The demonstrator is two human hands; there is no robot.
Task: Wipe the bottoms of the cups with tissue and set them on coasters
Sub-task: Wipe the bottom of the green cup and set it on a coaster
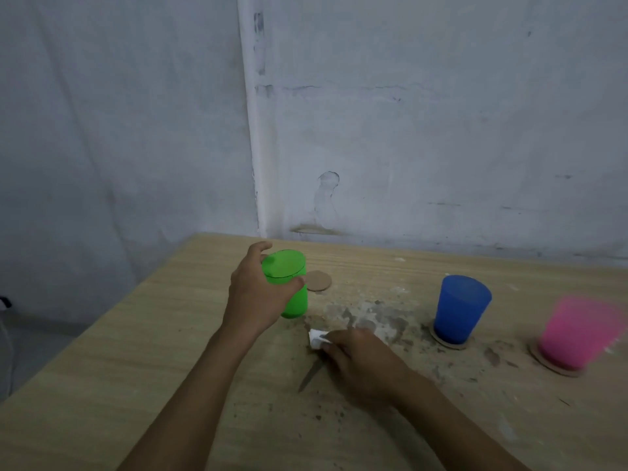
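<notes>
My left hand (253, 294) grips a green cup (289, 287) near its rim; the cup is upright at the table's far left. Just right of it lies a bare round cardboard coaster (318, 281). My right hand (360, 360) rests on the table and pinches a small piece of white tissue (316, 338) between its fingers. A blue cup (459, 309) stands on a coaster (450, 344) to the right. Farther right, a pink cup (577, 331), blurred, stands on another coaster (554, 367).
The wooden table (136, 368) has a worn, stained patch (377, 317) in the middle between the green and blue cups. A grey wall stands close behind the table's far edge. The table's left edge drops to the floor.
</notes>
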